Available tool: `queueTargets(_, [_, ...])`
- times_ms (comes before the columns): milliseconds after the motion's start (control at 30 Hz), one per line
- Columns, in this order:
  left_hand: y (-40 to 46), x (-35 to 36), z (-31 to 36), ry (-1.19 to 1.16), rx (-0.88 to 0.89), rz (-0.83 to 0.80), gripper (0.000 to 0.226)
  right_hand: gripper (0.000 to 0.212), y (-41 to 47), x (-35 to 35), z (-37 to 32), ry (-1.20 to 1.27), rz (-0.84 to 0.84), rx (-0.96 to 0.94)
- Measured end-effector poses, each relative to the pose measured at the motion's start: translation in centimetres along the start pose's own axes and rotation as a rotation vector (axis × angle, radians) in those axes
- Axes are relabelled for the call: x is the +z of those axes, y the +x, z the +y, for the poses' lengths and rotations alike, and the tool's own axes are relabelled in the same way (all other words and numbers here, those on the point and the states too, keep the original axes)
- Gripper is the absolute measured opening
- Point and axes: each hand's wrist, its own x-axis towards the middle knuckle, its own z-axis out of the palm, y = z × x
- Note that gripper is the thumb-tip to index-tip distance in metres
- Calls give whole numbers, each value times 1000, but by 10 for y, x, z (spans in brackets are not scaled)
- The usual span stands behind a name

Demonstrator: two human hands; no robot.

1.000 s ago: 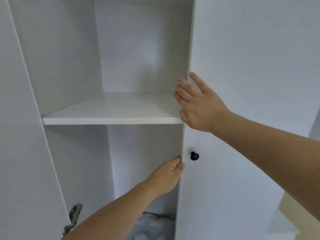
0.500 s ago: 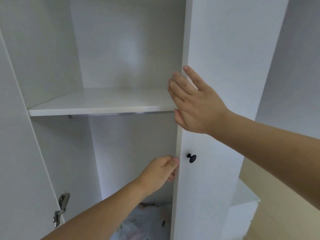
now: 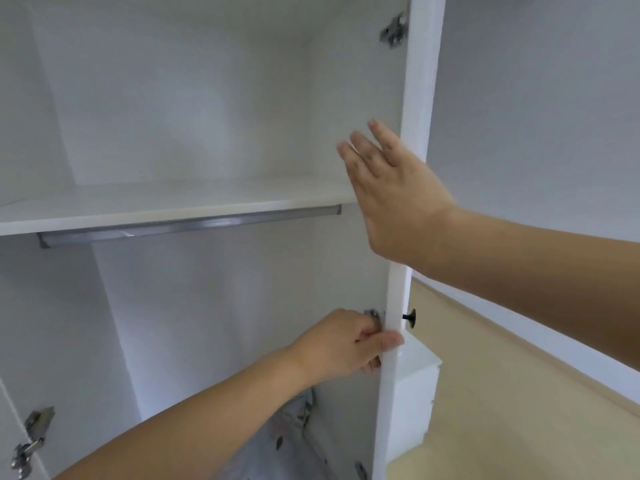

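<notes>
left hand (image 3: 341, 344) pinches the door (image 3: 412, 140) edge; right hand (image 3: 391, 192) lies flat, fingers straight.

One shelf (image 3: 156, 202), one rail (image 3: 187, 226), one knob (image 3: 410, 318) and three hinges (image 3: 393, 29) are showing. Two hands (image 3: 398, 199) are touching one door (image 3: 419, 98).

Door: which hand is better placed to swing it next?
Left. The left hand grips the door by its edge below the knob, thumb wrapped over; the right hand is flat, fingers straight, so it likely can only push.
</notes>
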Motion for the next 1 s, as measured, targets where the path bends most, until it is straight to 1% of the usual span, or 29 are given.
queueTargets(67, [18,13,6,82,-10,8,59,67,-17,6,13,-39,-79,1])
queueTargets(133, [32,23,14,24,-19,30,76,68,-30,16,20,-88,-146,-4])
queueTargets(167, [38,29,18,-11,-8,30,80,69,-35,21,23,-108,-180,-5])
queueTargets(267, [53,48,33,-128,51,-3,66,70,-46,37,33,-137,-290,9])
queueTargets(300, [58,57,38,-168,75,4,66,69,-49,42,36,-143,-326,15])
queueTargets(333, [63,66,42,-172,93,33,72,69,-53,48,39,-144,-357,24])
queueTargets(367, [69,76,47,-129,99,84,84,69,-56,55,43,-147,-382,31])
queueTargets(400, [74,86,52,-51,92,144,97,68,-60,63,46,-151,-400,38])
queueTargets(467, [82,104,64,73,52,223,114,68,-70,79,52,-151,-424,46])
queueTargets(533, [92,118,76,135,8,245,125,67,-78,93,58,-140,-427,63])
queueTargets(633, [109,134,91,224,-50,273,132,65,-90,115,69,-106,-399,76])
queueTargets(833, [143,163,116,204,-95,299,138,65,-111,161,85,-47,-320,84])
queueTargets(1000, [164,182,130,213,-114,351,138,65,-119,189,89,10,-277,121])
